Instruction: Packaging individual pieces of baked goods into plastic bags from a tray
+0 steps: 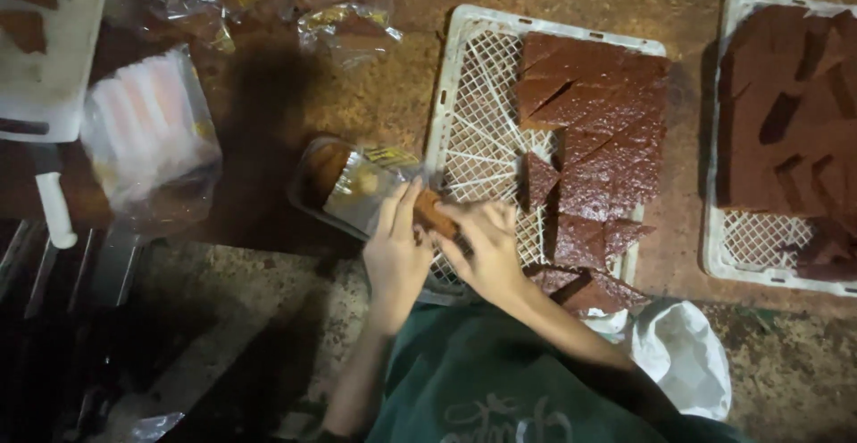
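Step in hand, as judged from the frame: bagging one cut piece of brown cake. The landmark for all positions is the white lattice tray (473, 113) at centre.

Hands. The left hand (395, 251) and the right hand (486, 251) meet at the tray's near left corner. Both pinch the same cake piece (434, 214), a small brown wedge. The left fingers lie flat along its left side; the right fingers curl over its right end. Neither hand is spread.

Position of the piece. It sits between the two hands, just off the tray's left rim, and touches both. Its left end points toward the clear bag (357, 184), which lies just left of the tray, its mouth toward the hands. Whether the piece has entered the mouth cannot be told; the plastic is blurred there.

Next move, as a judgement: the piece needs to slide left into the bag mouth. That calls for one hand to hold the film open while the other pushes, with light pressure, since the cake looks soft and may crumble.

Surroundings:
- Cake slab (598, 140), cut into triangles, on the tray's right half.
- Second tray (728, 256), right of the first, also loaded.
- Bag stack (147, 131), well left of the tray.
- Filled packets (348, 28), beyond the tray's far left corner.
- White sack (683, 354), near the tray's near right corner.
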